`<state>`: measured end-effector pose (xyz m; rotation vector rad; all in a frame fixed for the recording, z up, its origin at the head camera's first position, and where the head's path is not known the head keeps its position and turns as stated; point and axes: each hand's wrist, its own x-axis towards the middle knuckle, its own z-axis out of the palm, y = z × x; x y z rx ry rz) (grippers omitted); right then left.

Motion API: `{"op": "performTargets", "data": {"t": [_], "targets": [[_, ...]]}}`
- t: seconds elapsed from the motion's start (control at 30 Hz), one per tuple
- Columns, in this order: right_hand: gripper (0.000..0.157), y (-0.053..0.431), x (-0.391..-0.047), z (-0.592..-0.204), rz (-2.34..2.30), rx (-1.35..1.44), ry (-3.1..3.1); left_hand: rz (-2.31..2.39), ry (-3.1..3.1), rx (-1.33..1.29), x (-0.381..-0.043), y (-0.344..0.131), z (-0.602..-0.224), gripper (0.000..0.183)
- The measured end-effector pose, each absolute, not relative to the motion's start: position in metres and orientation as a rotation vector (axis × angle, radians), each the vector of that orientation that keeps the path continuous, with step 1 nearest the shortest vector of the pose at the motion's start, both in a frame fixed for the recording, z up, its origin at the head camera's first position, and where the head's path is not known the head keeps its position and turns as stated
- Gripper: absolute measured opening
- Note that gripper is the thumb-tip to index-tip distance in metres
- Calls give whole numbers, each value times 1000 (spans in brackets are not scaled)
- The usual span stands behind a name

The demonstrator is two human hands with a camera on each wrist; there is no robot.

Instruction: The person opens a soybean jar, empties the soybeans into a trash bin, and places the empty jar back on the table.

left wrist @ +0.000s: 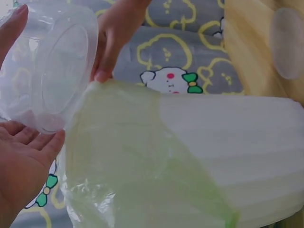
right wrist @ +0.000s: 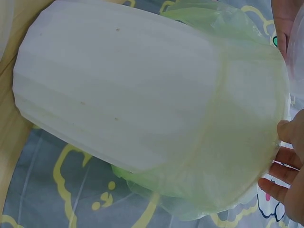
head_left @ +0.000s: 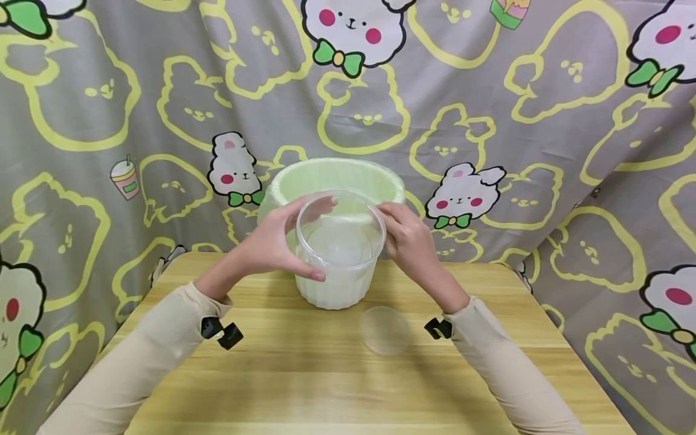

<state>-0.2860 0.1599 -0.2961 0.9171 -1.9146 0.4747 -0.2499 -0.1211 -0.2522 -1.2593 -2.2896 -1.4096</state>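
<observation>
My left hand point(head_left: 277, 238) holds a clear round plastic tub point(left wrist: 66, 61), with the thumb in front and the fingers curled behind it. The tub is tilted so its wide mouth faces up towards the head camera, over the near rim of a white ribbed trash bin point(right wrist: 114, 85). A thin pale green bin liner point(right wrist: 237, 118) covers the bin's mouth and hangs down outside. With thumb and fingers, my right hand point(head_left: 410, 238) grips the lined rim on the right side. In the head view the tub overlaps much of the bin's front.
A translucent round lid point(head_left: 386, 330) lies on the wooden table point(head_left: 261, 380), in front of the bin and slightly right. A grey curtain point(head_left: 457, 66) with cartoon rabbits hangs directly behind the bin and along both sides.
</observation>
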Motion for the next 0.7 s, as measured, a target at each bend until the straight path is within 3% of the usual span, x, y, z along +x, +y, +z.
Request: {"op": "performTargets", "data": {"t": [0.7], "targets": [[23,162,-288,-294,429,954,-1909,-1396,-2432,-1489,-242,-107,-307,119]]}}
